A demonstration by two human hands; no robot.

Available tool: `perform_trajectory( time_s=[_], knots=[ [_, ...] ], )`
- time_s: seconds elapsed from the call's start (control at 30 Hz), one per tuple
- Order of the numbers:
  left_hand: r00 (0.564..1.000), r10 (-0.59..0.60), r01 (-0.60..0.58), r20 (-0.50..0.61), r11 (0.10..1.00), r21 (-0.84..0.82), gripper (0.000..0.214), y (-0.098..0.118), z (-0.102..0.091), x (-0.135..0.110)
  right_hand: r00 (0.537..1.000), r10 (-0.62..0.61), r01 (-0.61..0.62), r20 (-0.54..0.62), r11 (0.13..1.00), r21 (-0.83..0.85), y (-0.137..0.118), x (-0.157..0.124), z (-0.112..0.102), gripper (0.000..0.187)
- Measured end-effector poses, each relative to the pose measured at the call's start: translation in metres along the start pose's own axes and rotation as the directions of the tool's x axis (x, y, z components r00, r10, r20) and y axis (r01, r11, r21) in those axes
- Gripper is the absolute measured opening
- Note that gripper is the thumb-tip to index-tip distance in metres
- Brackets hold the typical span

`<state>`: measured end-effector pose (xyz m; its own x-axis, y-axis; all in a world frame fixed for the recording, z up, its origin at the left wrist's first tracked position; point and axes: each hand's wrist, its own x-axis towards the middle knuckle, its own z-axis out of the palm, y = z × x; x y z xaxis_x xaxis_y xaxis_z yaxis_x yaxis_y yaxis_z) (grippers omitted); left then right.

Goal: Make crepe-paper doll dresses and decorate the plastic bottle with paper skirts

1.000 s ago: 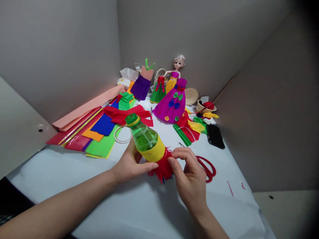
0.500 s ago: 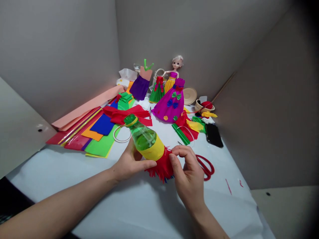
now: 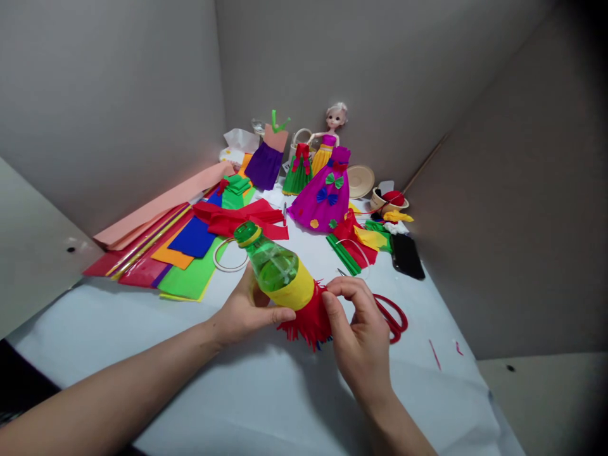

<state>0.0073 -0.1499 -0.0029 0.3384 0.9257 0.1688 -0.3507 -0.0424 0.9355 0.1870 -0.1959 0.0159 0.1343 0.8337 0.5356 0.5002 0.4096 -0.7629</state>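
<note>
Holding the green plastic bottle [image 3: 272, 266] between our hands, we cup our left hand [image 3: 244, 307] under its middle while our right hand [image 3: 358, 335] pinches the red paper fringe [image 3: 306, 320]; red-handled scissors [image 3: 392, 318] lie just beyond on the white table [image 3: 190, 392].

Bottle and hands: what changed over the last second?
Very little. The head view drifted, so the table items sit slightly further left in frame. The green bottle perhaps dipped at its cap end. The left hand still holds it and the right hand still pinches its red fringe. Nothing was taken or let go.
</note>
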Motion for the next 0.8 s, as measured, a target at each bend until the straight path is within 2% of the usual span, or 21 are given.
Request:
perform_trajectory(
  time_s=[0.33, 0.43, 0.53, 0.63, 0.73, 0.8],
  knots=[
    [0.999, -0.036, 0.035, 0.040, 0.999, 0.022, 0.062, 0.003, 0.000, -0.001, 0.990, 0.110, -0.115, 0.083, 0.992, 0.057, 0.001, 0.001, -0.002, 0.009],
    [0.997, -0.037, 0.037, 0.070, 0.999, 0.008, 0.060, 0.004, -0.001, -0.001, 0.976, 0.181, -0.196, 0.122, 0.974, 0.118, 0.003, 0.003, -0.004, 0.013],
    [0.991, -0.054, 0.057, 0.125, 0.998, -0.020, 0.059, 0.003, -0.004, 0.000, 0.920, 0.318, -0.365, 0.231, 0.910, 0.199, 0.007, 0.005, -0.008, 0.016],
    [0.982, -0.073, 0.081, 0.176, 0.996, -0.037, 0.062, -0.001, -0.010, 0.001, 0.819, 0.436, -0.546, 0.373, 0.792, 0.274, 0.010, 0.006, -0.012, 0.025],
    [0.970, -0.103, 0.123, 0.220, 0.989, -0.077, 0.066, -0.005, -0.015, 0.002, 0.728, 0.464, -0.664, 0.504, 0.660, 0.350, 0.009, 0.006, -0.013, 0.028],
    [0.962, -0.126, 0.160, 0.242, 0.979, -0.128, 0.066, -0.006, -0.015, 0.003, 0.699, 0.464, -0.698, 0.544, 0.606, 0.381, 0.008, 0.005, -0.013, 0.026]
  ],
)
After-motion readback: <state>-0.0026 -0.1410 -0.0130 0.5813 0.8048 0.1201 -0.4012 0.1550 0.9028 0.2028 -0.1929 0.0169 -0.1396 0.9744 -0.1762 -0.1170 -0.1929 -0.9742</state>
